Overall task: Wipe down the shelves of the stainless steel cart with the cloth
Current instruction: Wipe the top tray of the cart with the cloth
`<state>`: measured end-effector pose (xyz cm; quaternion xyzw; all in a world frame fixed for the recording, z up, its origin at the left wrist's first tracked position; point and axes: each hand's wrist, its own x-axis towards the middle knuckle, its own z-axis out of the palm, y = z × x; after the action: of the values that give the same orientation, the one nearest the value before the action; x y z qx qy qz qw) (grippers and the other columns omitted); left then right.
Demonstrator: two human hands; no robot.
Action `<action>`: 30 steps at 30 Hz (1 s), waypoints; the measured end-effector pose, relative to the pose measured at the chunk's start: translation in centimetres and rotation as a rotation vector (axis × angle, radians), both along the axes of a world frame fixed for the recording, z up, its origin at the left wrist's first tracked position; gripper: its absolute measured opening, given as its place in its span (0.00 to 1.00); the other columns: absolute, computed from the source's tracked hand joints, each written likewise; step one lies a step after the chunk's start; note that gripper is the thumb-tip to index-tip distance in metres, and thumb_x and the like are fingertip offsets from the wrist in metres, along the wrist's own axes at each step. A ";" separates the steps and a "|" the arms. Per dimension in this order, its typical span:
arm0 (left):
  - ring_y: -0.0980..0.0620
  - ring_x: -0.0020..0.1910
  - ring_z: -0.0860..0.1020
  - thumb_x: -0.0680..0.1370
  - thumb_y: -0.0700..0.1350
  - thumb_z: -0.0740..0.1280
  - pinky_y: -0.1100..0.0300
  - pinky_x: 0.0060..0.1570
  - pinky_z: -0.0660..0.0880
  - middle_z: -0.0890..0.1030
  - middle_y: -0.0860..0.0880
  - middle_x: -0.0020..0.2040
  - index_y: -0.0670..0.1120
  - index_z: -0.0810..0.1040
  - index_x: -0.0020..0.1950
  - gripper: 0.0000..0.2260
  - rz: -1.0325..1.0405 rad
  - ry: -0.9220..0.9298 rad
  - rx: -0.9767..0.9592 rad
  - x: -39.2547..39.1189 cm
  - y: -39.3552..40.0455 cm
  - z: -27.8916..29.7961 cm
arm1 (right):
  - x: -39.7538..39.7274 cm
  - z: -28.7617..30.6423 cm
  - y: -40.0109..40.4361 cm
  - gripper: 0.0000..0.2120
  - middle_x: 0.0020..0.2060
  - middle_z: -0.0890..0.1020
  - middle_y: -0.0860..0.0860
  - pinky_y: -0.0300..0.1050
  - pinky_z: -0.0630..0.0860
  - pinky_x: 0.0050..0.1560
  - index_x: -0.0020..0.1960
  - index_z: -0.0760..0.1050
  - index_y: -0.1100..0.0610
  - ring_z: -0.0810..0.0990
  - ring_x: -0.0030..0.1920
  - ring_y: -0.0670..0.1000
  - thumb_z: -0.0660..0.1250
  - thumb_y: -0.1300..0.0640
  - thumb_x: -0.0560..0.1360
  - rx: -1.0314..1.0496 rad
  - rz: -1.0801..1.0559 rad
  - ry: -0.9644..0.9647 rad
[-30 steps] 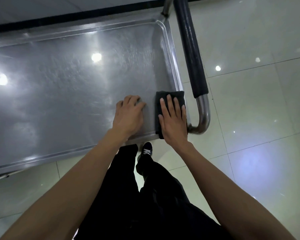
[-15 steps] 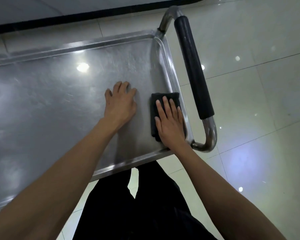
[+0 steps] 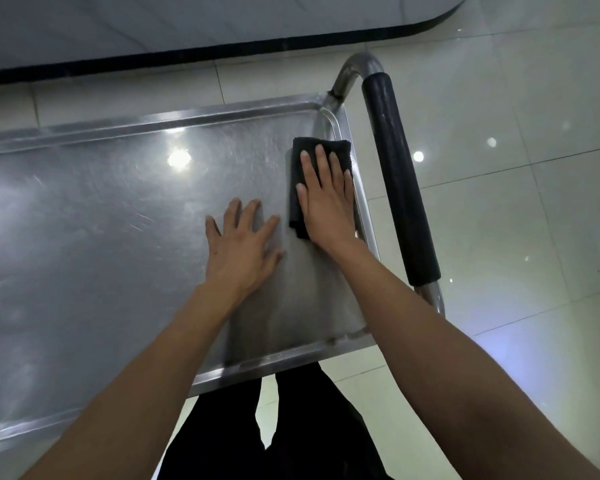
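On one steel shelf (image 3: 84,237), right hand (image 3: 326,202) flat-fingered presses one cloth (image 3: 300,161); left hand (image 3: 239,247) spread.

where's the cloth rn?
Head view: the folded dark cloth lies flat under the right hand, against the steel top shelf's right rim.

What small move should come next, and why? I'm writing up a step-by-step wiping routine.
Probably slide the cloth a little farther along the right rim to the far corner of the top shelf. The right hand presses it flat there, with unwiped corner just ahead, while the left hand rests flat on the shelf.
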<state>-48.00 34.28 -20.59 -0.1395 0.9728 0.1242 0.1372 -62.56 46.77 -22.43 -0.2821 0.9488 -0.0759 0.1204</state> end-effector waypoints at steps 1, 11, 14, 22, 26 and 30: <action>0.39 0.78 0.52 0.77 0.65 0.62 0.28 0.69 0.57 0.57 0.45 0.79 0.57 0.64 0.76 0.29 -0.004 -0.007 -0.004 -0.1 -0.1 0.0 | -1.0 -0.1 -0.8 0.27 0.82 0.45 0.52 0.57 0.44 0.80 0.82 0.44 0.50 0.43 0.81 0.54 0.45 0.48 0.85 -0.003 0.001 -0.001; 0.39 0.80 0.49 0.74 0.67 0.66 0.33 0.73 0.56 0.53 0.44 0.81 0.57 0.60 0.79 0.36 -0.003 -0.041 -0.008 0.6 -0.8 -0.5 | -9.6 -0.3 -7.4 0.28 0.82 0.44 0.53 0.59 0.44 0.80 0.82 0.43 0.51 0.43 0.81 0.56 0.47 0.48 0.85 -0.019 0.093 0.033; 0.37 0.79 0.47 0.74 0.67 0.66 0.32 0.72 0.56 0.51 0.45 0.81 0.59 0.57 0.79 0.36 0.080 -0.072 -0.017 0.7 -0.3 -0.1 | -10.6 -0.4 -8.5 0.28 0.82 0.46 0.53 0.59 0.45 0.79 0.82 0.44 0.51 0.44 0.81 0.56 0.47 0.48 0.85 -0.020 0.109 0.057; 0.36 0.79 0.45 0.75 0.67 0.66 0.29 0.69 0.59 0.49 0.46 0.81 0.61 0.57 0.79 0.35 0.150 -0.158 -0.009 -0.3 0.3 1.0 | -9.9 -0.5 -7.9 0.28 0.82 0.48 0.54 0.60 0.47 0.79 0.82 0.45 0.50 0.46 0.81 0.57 0.45 0.47 0.84 -0.045 0.096 0.063; 0.36 0.79 0.45 0.73 0.68 0.66 0.30 0.68 0.60 0.49 0.47 0.81 0.62 0.57 0.78 0.36 0.150 -0.181 -0.018 -0.4 0.1 0.9 | -6.3 -0.4 -5.6 0.28 0.82 0.47 0.53 0.60 0.47 0.79 0.82 0.45 0.50 0.45 0.81 0.56 0.44 0.47 0.84 -0.069 0.103 0.010; 0.37 0.79 0.46 0.72 0.68 0.68 0.30 0.69 0.60 0.50 0.47 0.81 0.62 0.58 0.78 0.37 0.156 -0.178 -0.020 -0.4 0.2 1.0 | -0.7 0.1 -1.0 0.28 0.82 0.46 0.53 0.61 0.47 0.79 0.82 0.44 0.51 0.44 0.81 0.56 0.46 0.48 0.85 -0.071 0.132 -0.048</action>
<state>-48.36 34.43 -19.56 -0.2267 0.9441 0.1118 0.2117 -63.22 45.81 -22.36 -0.3461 0.9217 -0.1080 0.1379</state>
